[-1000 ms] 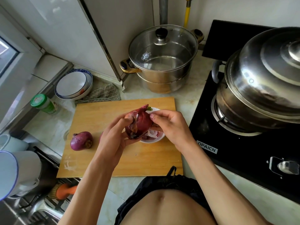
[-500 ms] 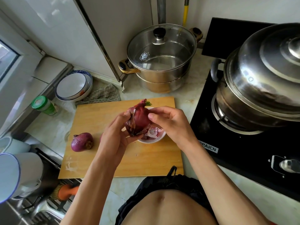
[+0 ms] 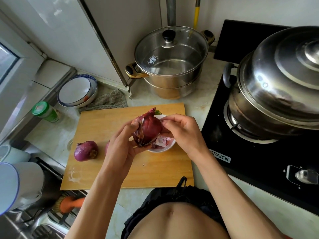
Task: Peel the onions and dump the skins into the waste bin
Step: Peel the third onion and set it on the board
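Onion [image 3: 149,128] tilted upright since; bowl [image 3: 156,149] (skins inside) half-hidden.

Bare wood lies open along the cutting board's [image 3: 155,173] near edge and far-left corner. An onion [image 3: 85,151] sits by its left edge, a small white bowl [image 3: 161,149] near its right edge. Past the far edge a lidded pot [image 3: 170,66] blocks the counter [image 3: 198,107]; the stove [image 3: 259,161] with a big steamer [image 3: 279,83] walls the right.
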A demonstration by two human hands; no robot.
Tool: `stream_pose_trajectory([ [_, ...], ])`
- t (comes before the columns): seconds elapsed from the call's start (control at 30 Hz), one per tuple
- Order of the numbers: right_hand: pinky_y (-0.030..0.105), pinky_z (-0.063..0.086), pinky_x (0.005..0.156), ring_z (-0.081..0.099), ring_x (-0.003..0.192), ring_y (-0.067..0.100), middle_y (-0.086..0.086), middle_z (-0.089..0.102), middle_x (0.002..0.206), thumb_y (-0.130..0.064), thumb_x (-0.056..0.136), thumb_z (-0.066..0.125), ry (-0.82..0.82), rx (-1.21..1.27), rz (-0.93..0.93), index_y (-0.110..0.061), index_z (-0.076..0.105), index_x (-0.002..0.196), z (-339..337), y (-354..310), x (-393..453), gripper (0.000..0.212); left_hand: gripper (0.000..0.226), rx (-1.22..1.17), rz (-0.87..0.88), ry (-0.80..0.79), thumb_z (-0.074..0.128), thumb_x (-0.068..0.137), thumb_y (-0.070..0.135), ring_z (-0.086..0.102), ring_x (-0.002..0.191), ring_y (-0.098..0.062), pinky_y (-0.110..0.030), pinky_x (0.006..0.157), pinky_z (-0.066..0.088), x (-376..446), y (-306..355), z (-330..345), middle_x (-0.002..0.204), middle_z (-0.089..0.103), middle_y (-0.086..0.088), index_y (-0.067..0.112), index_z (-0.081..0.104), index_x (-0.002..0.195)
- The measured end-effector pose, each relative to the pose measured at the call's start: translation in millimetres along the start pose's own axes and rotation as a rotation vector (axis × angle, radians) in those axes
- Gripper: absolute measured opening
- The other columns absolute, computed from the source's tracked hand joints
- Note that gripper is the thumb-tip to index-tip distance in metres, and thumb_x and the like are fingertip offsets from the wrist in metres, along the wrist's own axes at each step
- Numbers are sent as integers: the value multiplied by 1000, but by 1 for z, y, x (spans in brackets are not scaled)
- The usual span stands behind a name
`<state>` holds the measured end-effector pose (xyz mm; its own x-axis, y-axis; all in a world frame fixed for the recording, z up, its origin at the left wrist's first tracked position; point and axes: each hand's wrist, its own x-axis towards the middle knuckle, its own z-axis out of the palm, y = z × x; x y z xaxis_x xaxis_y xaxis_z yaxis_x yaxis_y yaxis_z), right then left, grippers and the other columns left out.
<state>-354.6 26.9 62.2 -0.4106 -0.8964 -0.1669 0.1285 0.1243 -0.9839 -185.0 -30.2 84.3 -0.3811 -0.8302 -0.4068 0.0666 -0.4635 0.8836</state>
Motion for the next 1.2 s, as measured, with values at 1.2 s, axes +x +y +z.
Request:
stream_pose_trajectory([
  [1.2, 25, 59, 60, 73, 63, 14, -4, 72, 61, -4, 95, 60, 151, -34, 75, 1, 67, 87, 2, 4, -4, 12, 66, -543, -175, 37, 60, 89, 29, 61, 128, -42, -39, 81, 63, -10, -6, 3, 147, 55, -24, 5, 49, 149],
])
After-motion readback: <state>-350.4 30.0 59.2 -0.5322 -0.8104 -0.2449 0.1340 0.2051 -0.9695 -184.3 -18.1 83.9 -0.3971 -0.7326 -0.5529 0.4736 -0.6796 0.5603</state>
